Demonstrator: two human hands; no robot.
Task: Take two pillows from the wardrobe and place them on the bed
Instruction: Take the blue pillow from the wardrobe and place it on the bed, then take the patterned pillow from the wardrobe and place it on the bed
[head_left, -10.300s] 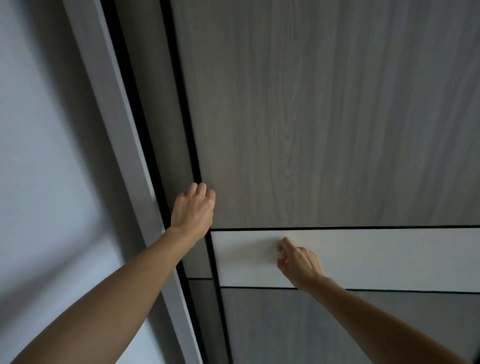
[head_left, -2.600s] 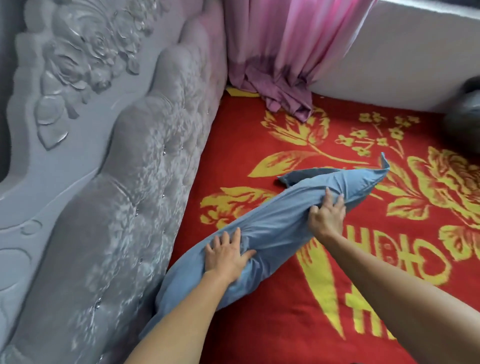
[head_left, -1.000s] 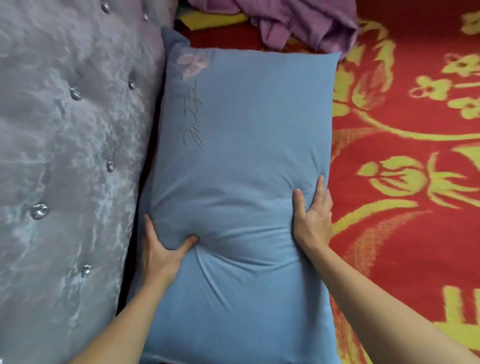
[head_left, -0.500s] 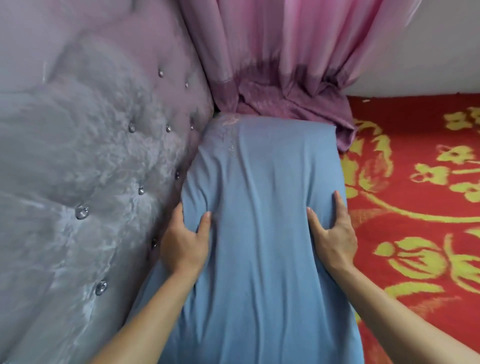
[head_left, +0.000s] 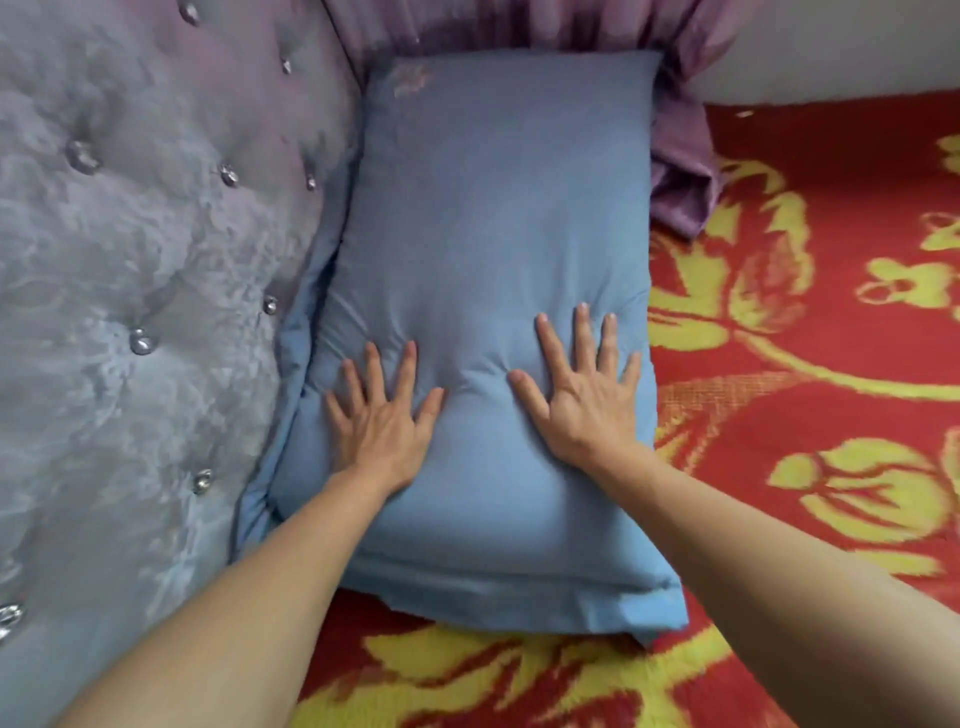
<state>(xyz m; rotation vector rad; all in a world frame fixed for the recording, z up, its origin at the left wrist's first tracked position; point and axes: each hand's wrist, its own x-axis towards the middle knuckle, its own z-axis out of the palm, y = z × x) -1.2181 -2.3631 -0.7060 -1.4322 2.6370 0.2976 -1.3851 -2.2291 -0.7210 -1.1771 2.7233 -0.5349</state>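
A blue pillow (head_left: 498, 218) lies flat on the bed (head_left: 810, 364), which is covered by a red blanket with yellow flowers. Its left long side rests against the padded headboard. My left hand (head_left: 382, 415) lies palm down on the pillow's lower left part, fingers spread. My right hand (head_left: 582, 389) presses flat on its lower right part, fingers spread too. Neither hand grips the fabric. A second pillow is nowhere in sight.
The grey tufted headboard (head_left: 145, 291) with shiny buttons fills the left side. A purple-pink curtain (head_left: 675, 145) bunches at the pillow's far end and right corner. A white wall (head_left: 841, 47) stands beyond the bed at the top right.
Half a second ago my hands held the pillow's sides with curled fingers. Now both lie flat on top with spread fingers, and the pillow rests flat on the bed.
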